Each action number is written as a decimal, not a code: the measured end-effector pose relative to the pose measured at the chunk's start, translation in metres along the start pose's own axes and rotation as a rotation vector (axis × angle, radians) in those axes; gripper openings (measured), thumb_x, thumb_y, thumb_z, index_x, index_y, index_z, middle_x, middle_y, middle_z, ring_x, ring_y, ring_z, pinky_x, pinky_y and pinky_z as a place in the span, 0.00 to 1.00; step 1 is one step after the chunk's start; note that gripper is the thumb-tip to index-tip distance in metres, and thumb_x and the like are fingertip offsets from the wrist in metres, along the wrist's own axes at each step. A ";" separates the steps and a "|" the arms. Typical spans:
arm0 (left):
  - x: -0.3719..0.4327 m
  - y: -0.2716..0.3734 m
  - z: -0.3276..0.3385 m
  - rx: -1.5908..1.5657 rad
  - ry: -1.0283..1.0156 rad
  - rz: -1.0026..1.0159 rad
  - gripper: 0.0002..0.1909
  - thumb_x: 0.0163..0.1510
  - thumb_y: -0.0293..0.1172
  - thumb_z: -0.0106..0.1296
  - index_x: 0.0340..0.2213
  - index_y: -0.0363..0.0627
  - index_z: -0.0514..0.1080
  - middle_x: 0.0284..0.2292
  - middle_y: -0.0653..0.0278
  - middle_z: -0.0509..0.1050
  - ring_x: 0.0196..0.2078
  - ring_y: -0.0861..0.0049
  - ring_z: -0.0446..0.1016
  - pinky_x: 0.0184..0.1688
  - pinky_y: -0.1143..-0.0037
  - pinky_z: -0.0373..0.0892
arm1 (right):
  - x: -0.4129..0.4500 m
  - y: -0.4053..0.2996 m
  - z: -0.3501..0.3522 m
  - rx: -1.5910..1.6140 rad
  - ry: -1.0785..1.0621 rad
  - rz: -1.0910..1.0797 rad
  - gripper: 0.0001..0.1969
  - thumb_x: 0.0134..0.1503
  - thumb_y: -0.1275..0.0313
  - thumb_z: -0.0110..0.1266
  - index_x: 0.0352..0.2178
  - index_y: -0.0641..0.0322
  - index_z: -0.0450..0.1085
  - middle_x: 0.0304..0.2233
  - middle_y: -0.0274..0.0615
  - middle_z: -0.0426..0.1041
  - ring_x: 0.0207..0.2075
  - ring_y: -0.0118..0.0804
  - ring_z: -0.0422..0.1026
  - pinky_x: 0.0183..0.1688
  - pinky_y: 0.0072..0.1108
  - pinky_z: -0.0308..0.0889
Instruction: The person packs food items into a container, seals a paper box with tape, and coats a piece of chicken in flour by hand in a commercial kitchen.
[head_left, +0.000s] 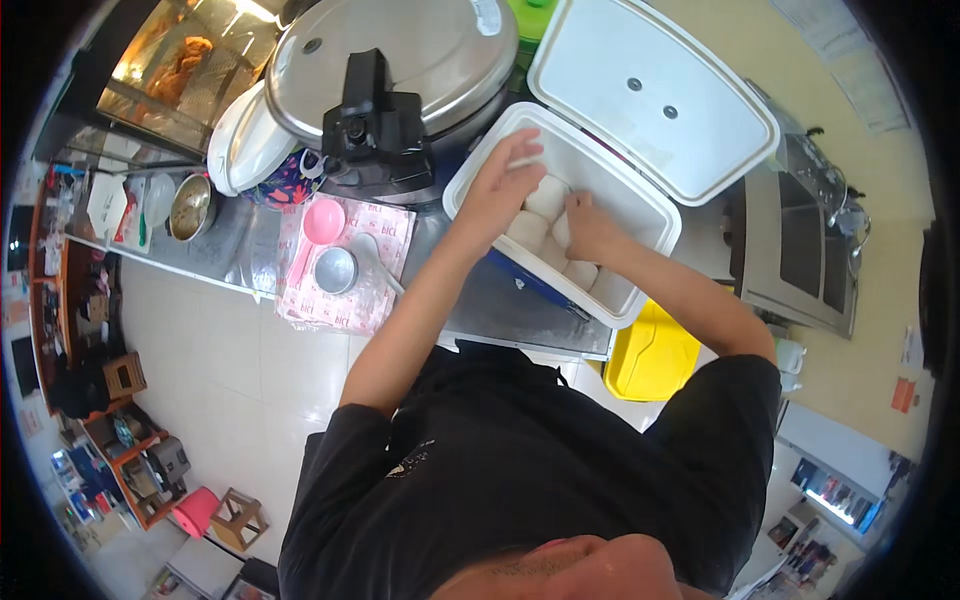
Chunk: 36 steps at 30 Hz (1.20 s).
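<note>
A white-lined cooler box (664, 225) stands on the metal counter, its white lid (652, 97) raised at the back. Several round, pale items that look like dough balls (527, 230) lie in its left and front part. Over the box's left side is my left hand (506, 176), fingers apart and curved beside the pale balls, apparently holding nothing. My right hand (592, 229) reaches down inside the box with bent fingers against a ball near the middle; whether it grips the ball is hidden.
A large steel pot (442, 67) with a black fitting stands left of the box. Pink printed sheets (367, 300) bear a pink scoop (324, 221), a metal cup (336, 271) and a spoon (379, 262). A yellow bin lid (651, 360) sits below the counter's front edge.
</note>
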<state>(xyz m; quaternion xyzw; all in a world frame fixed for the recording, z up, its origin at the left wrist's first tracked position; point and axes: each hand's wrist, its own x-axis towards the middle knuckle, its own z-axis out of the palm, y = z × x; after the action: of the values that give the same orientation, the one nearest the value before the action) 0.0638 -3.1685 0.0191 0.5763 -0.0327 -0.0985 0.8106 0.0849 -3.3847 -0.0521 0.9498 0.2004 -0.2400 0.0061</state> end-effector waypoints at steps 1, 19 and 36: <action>-0.010 -0.002 -0.002 -0.006 0.011 0.008 0.27 0.58 0.33 0.51 0.58 0.49 0.58 0.52 0.60 0.64 0.54 0.71 0.65 0.54 0.72 0.64 | -0.002 0.005 -0.001 0.073 0.024 -0.044 0.43 0.37 0.63 0.69 0.51 0.75 0.56 0.47 0.63 0.64 0.43 0.57 0.72 0.47 0.35 0.71; -0.141 0.019 -0.016 -0.815 0.221 -0.186 0.25 0.56 0.34 0.47 0.54 0.50 0.55 0.52 0.50 0.65 0.53 0.53 0.69 0.51 0.54 0.71 | 0.016 -0.031 0.007 -0.303 0.095 -0.631 0.36 0.44 0.68 0.64 0.55 0.50 0.58 0.51 0.45 0.65 0.53 0.48 0.63 0.52 0.38 0.63; -0.160 -0.021 -0.021 -0.517 0.084 -0.325 0.31 0.60 0.58 0.42 0.58 0.58 0.55 0.49 0.60 0.70 0.48 0.70 0.72 0.45 0.66 0.72 | -0.086 -0.060 -0.106 0.539 0.404 -0.587 0.39 0.37 0.75 0.64 0.53 0.59 0.57 0.46 0.47 0.60 0.46 0.44 0.65 0.47 0.29 0.66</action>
<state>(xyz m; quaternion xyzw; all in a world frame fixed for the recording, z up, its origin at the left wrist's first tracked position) -0.0914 -3.1239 0.0014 0.3522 0.1196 -0.2082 0.9046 0.0403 -3.3511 0.0861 0.8482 0.3888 -0.0850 -0.3495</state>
